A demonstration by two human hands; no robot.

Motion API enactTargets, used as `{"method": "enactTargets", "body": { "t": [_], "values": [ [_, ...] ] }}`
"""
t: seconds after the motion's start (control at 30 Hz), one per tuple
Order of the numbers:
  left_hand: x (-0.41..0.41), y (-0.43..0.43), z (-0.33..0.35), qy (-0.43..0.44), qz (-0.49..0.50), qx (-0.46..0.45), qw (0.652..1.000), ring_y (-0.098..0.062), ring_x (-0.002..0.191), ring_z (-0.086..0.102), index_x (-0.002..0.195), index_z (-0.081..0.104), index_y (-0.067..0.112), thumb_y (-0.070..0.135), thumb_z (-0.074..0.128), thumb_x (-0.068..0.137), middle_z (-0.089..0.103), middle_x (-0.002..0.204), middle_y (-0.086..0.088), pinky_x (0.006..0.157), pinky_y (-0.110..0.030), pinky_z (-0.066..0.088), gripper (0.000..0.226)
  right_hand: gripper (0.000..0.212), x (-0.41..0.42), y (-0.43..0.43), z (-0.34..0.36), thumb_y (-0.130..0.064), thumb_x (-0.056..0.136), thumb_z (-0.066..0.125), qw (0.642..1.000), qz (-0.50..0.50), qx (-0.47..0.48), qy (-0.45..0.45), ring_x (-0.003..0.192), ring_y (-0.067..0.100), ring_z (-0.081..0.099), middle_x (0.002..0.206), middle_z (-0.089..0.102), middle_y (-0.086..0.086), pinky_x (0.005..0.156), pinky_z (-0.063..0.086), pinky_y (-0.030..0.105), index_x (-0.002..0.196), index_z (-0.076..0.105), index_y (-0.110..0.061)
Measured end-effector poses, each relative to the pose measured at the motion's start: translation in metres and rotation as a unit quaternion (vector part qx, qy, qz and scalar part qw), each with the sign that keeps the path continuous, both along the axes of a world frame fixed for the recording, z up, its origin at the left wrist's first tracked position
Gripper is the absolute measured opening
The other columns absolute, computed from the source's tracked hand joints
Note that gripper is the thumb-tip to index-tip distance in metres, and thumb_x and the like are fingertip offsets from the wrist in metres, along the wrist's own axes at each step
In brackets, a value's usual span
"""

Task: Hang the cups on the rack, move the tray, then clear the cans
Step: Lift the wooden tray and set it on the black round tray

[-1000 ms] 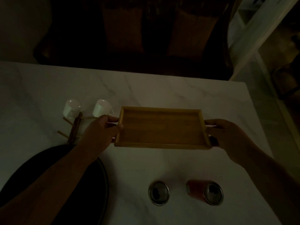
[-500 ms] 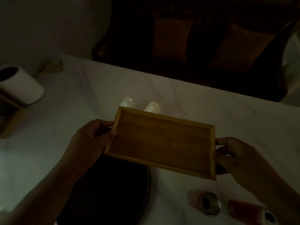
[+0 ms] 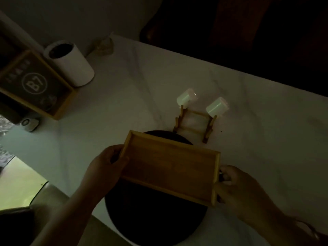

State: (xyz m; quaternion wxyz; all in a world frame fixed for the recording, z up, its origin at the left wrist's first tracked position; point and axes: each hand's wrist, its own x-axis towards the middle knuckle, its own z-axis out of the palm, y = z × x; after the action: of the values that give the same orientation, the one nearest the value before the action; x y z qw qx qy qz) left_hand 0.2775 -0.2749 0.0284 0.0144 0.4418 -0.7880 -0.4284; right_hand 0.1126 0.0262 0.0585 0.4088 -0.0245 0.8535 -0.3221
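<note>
An empty wooden tray [image 3: 170, 166] is held tilted above a round black mat [image 3: 156, 222]. My left hand [image 3: 106, 167] grips its left end and my right hand [image 3: 237, 190] grips its right end. Behind the tray stands a small wooden rack [image 3: 193, 125] with two white cups hung upside down on its pegs, the left cup [image 3: 186, 97] and the right cup [image 3: 217, 106]. The scene is dim. No cans are in view.
On the white marble table [image 3: 124, 103], at the far left, stand a white cylinder [image 3: 71, 63], a framed sign marked B7 [image 3: 33, 84] and a small grey device [image 3: 29, 123]. A dark chair [image 3: 230, 23] lies beyond the far edge. The table's near-left edge runs diagonally.
The tray has been carried to the left, from over the cups to above the black mat. The view swung left, so the cans dropped out of sight and the rack is uncovered.
</note>
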Motion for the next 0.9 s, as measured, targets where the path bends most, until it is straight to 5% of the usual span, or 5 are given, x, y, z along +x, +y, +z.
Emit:
{"method": "enactTargets", "body": {
  "t": [0.1, 0.3, 0.5, 0.8, 0.9],
  "values": [
    [0.014, -0.006, -0.014, -0.018, -0.009, -0.007, 1.000, 0.000, 0.080, 0.067, 0.100, 0.058, 0.069, 0.041, 0.063, 0.095, 0.071, 0.095, 0.020, 0.064, -0.032, 0.054, 0.029, 0.020, 0.014, -0.012, -0.017, -0.021, 0.083, 0.069, 1.000, 0.027, 0.005, 0.007, 0.083, 0.011, 0.071, 0.095, 0.072, -0.013, 0.083, 0.060, 0.044, 0.098, 0.067, -0.034],
    [0.025, -0.008, -0.036, -0.041, -0.041, -0.051, 0.997, 0.013, 0.072, 0.058, 0.083, 0.055, 0.071, 0.037, 0.059, 0.087, 0.062, 0.083, 0.020, 0.055, -0.029, 0.047, 0.034, 0.015, 0.033, -0.028, -0.043, -0.024, 0.085, 0.068, 0.998, 0.057, 0.023, -0.006, 0.077, 0.014, 0.067, 0.090, 0.067, -0.004, 0.061, 0.046, 0.029, 0.097, 0.062, -0.031],
    [0.024, -0.018, -0.058, -0.083, -0.081, -0.031, 0.993, -0.011, 0.072, 0.063, 0.112, 0.065, 0.040, 0.031, 0.058, 0.085, 0.060, 0.103, 0.005, 0.056, -0.028, 0.043, 0.029, 0.010, 0.047, -0.031, -0.060, -0.019, 0.080, 0.070, 0.998, 0.052, 0.042, -0.010, 0.057, 0.006, 0.064, 0.066, 0.068, -0.005, 0.051, 0.040, 0.023, 0.084, 0.064, -0.025],
    [0.019, -0.017, -0.068, -0.112, -0.087, -0.030, 0.989, -0.018, 0.063, 0.062, 0.091, 0.064, 0.034, 0.028, 0.059, 0.087, 0.063, 0.090, 0.001, 0.053, -0.033, 0.045, 0.009, 0.012, 0.053, -0.030, -0.072, -0.023, 0.080, 0.072, 0.997, 0.060, 0.052, -0.011, 0.073, 0.013, 0.067, 0.083, 0.069, -0.004, 0.060, 0.045, 0.029, 0.089, 0.064, -0.026],
    [0.018, -0.016, -0.062, -0.134, -0.087, -0.032, 0.987, -0.020, 0.072, 0.065, 0.100, 0.066, 0.034, 0.037, 0.060, 0.090, 0.067, 0.096, -0.002, 0.061, -0.043, 0.055, 0.011, 0.018, 0.048, -0.028, -0.070, -0.026, 0.084, 0.070, 0.996, 0.077, 0.044, -0.026, 0.075, 0.015, 0.066, 0.092, 0.070, -0.001, 0.066, 0.049, 0.031, 0.101, 0.067, -0.025]
  ]
}}
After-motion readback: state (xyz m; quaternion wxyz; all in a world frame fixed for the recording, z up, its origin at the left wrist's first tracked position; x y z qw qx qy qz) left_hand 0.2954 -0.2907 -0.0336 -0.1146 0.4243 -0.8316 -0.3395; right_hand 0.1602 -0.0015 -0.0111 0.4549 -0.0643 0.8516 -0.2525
